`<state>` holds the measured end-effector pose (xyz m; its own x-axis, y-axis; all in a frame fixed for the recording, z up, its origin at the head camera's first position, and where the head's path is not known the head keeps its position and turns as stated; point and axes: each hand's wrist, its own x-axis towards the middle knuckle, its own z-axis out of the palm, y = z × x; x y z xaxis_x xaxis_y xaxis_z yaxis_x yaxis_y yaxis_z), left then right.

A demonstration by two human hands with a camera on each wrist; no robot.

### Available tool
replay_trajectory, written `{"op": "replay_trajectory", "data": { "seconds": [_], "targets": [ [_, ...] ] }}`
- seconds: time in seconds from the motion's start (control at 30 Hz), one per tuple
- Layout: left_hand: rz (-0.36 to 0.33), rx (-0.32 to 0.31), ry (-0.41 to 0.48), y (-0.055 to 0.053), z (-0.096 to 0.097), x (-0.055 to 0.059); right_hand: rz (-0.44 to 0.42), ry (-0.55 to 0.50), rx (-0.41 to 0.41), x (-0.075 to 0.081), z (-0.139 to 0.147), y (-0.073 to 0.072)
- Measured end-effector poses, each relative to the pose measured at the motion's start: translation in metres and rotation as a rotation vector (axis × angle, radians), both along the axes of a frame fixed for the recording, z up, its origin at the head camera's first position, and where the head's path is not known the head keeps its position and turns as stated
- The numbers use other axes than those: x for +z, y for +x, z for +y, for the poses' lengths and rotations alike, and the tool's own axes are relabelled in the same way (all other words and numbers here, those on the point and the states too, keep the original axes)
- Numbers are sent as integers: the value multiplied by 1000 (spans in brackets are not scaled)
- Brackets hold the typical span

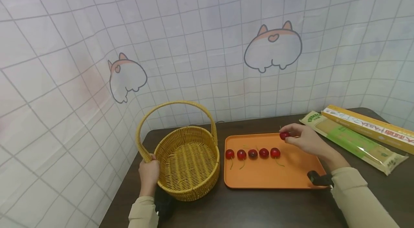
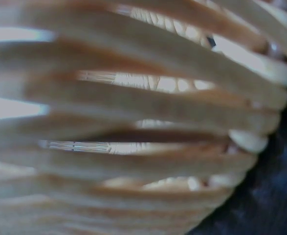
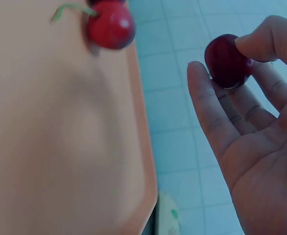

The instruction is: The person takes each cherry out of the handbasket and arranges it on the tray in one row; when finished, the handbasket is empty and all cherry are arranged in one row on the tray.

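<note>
A yellow woven basket [image 1: 191, 192] with a tall arched handle stands on the left of the table. My left hand [image 1: 149, 172] grips its left side, where the handle meets the rim. Blurred strands of the basket [image 2: 148, 98] fill the left wrist view, and the hand is not seen there. Between thumb and fingers, my right hand [image 1: 307, 140] pinches a dark red cherry [image 3: 226, 61] above the back right of an orange tray [image 1: 252, 181]. Several more cherries [image 1: 252, 154] lie in a row on the tray, some with green stems showing.
Right of the tray lie a green and clear packet of pasta [image 1: 352, 140] and a yellow pasta box [image 1: 372, 127]. A white grid-patterned cloth [image 1: 194, 41] hangs behind the dark table [image 1: 245, 206].
</note>
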<state>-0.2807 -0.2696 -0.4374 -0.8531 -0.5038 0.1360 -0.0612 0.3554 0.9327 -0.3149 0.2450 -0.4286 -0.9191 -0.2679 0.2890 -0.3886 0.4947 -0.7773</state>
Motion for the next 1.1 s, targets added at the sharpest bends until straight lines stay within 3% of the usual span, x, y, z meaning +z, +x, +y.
{"op": "replay_trajectory", "data": {
  "seconds": [0.37, 0.73, 1.1],
  "targets": [
    [2, 7, -2, 2, -1, 2, -155, 71, 29, -12, 16, 0],
    [1, 7, 7, 1, 0, 2, -141, 151, 74, -22, 20, 0],
    [-3, 10, 2, 0, 1, 1, -182, 158, 133, -28, 23, 0]
  ]
}}
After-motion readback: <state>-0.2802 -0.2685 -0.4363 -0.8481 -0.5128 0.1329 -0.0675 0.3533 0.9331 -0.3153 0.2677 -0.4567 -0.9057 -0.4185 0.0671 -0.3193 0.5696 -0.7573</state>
